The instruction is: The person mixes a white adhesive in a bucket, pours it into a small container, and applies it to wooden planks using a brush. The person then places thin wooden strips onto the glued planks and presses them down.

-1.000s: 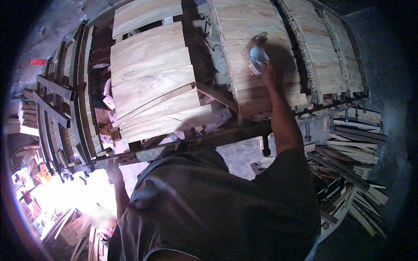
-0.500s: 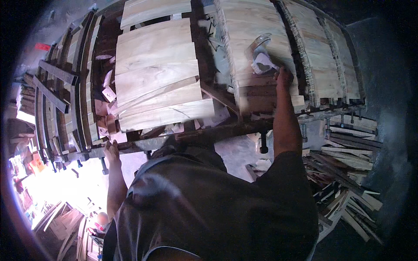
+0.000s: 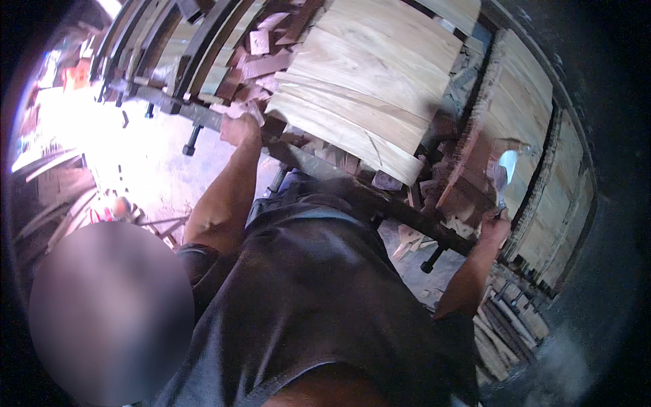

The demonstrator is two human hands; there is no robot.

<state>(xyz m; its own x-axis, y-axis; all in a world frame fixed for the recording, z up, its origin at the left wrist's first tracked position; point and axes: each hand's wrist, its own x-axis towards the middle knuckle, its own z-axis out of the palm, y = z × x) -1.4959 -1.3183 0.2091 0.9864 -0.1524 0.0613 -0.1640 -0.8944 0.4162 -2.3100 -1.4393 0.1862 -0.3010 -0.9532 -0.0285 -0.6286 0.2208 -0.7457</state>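
Observation:
My left hand (image 3: 243,129) is closed over the edge of the long dark metal rail (image 3: 308,165), beside a dark brown wood block (image 3: 274,127). My right hand (image 3: 496,229) is closed around the thin handle of a pale, curved tool (image 3: 502,171). Motion blur hides the tool's exact kind. It is over the right-hand wood panel (image 3: 522,88), close to a gap between panels. In front of me, between my hands, a wide pale panel of joined boards (image 3: 366,74) lies on the rack, with a loose narrow strip on it.
Bolts (image 3: 193,140) stick out below the rail toward me. Dark metal bars (image 3: 210,54) stand at the left. Wood offcuts (image 3: 261,64) fill the gaps between panels. Strips of wood (image 3: 505,332) are piled at the lower right. A blurred round patch covers the lower left.
The view has swung, so the rack now slants down to the right. My right hand has drawn back toward the rail with the pale tool. My left hand stays at the rail.

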